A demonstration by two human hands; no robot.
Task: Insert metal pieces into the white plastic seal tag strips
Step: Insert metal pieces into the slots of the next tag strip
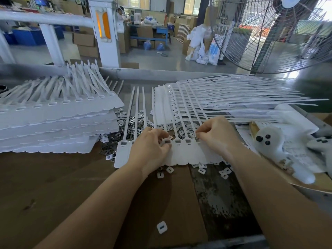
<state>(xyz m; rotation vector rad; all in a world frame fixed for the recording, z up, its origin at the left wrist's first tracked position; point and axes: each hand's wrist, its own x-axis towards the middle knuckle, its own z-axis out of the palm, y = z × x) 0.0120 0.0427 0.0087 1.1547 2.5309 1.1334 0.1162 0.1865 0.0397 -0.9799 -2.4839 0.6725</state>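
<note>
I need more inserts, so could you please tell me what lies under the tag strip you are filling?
Loose metal pieces show beneath the seal tag strip; those under its flags are hidden.

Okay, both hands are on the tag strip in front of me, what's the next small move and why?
Probably press the metal piece under the left hand down into the slot it sits over. The next slots along the strip look open, and the right hand seems to pinch another piece, ready to follow.
</note>
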